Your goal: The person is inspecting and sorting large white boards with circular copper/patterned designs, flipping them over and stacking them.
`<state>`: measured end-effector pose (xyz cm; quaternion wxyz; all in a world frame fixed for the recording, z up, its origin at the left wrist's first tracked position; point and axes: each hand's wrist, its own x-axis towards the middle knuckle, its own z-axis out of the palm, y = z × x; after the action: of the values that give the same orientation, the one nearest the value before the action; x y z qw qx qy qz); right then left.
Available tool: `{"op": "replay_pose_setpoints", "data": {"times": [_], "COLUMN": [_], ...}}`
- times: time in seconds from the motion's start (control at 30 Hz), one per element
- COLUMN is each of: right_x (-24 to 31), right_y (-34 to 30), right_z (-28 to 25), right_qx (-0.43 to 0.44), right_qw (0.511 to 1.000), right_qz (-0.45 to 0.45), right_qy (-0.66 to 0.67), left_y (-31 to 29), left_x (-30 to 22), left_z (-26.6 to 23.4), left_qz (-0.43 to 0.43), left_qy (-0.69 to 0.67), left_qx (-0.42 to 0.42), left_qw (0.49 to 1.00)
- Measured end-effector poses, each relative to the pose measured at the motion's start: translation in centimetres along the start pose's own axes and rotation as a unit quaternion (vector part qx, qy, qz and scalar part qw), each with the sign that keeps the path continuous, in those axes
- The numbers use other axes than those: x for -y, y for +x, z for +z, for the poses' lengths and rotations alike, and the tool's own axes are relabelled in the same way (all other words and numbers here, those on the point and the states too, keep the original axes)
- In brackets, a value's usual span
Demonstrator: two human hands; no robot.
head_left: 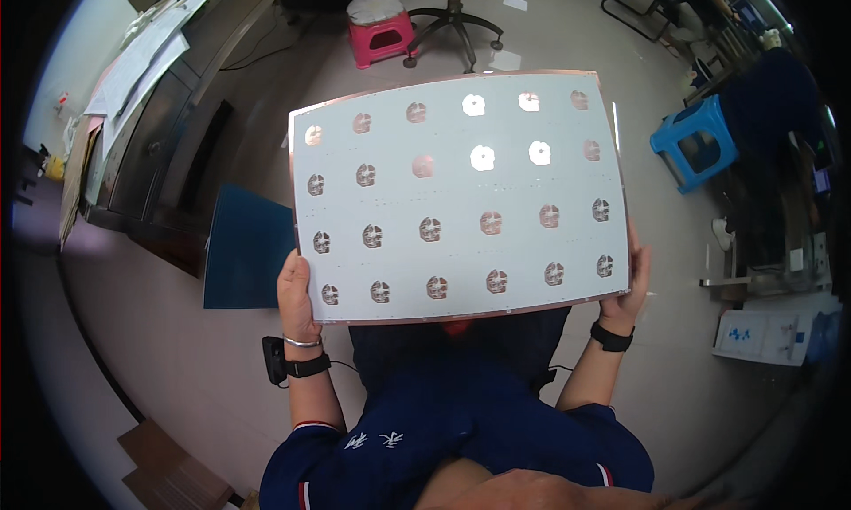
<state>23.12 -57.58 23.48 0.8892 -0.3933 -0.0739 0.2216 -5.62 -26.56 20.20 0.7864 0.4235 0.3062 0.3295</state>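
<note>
White and thin, the large panel (pixel 461 195) with rows of round copper spots is held flat above the person's lap. The left hand (pixel 297 293) clasps its lower left corner, and the right hand (pixel 625 288) clasps its lower right corner. Since only the near edge is gripped, I think the far edge can sag or bend, or slip toward the blue stool (pixel 696 142) beyond the panel's right side.

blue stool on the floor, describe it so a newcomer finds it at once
Start at the large white panel dotted with round copper pads, held by both hands. Look past its right edge to the floor: the blue plastic stool stands there. The other stool, pink, sits beyond the panel's top edge beside a yellow swivel chair.
</note>
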Motion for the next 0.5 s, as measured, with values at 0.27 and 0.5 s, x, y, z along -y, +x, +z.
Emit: {"op": "replay_pose_setpoints", "data": {"times": [0.27, 0.5], "right_x": [-0.2, 0.4], "right_y": [0.3, 0.5], "right_z": [0.5, 0.0], "right_qx": [-0.034, -0.005], "right_qw": [0.97, 0.959], "right_qz": [-0.015, -0.004], "right_qy": [-0.241, -0.284], "left_y": [0.1, 0.2], "left_x": [0.7, 1.0], "left_z": [-1.7, -2.0], "left_qz": [0.039, 0.074], "left_qy": [0.096, 0.215], "left_qx": [-0.067, -0.1], "left_qw": [0.992, 0.969]}}
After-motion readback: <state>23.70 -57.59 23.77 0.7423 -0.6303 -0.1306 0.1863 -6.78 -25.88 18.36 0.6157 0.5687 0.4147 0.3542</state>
